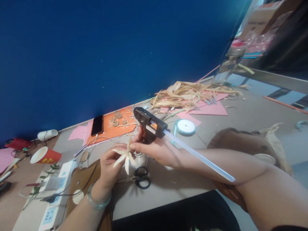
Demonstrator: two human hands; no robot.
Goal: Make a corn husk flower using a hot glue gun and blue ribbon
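Observation:
My left hand (109, 166) pinches a small cream flower (125, 154) made of dried husk strips, held above the table. My right hand (158, 149) grips a black glue gun (149, 125) with an orange label; its nozzle points up and left, away from me. A long clear glue stick (199, 156) juts from its back over my right forearm. The right fingers also touch the flower's petals. Just below the flower lie a small white round object (141, 160) and black scissors (142, 177).
A pile of dried husks (187, 94) on pink paper (211, 109), a pale ribbon spool (185, 127), an orange sheet (120, 123) with brown discs, a phone (97, 125), a red cup (45, 156), a white power strip (57, 192) and a brown bag (243, 144) sit on the grey table (168, 186). A blue wall stands behind.

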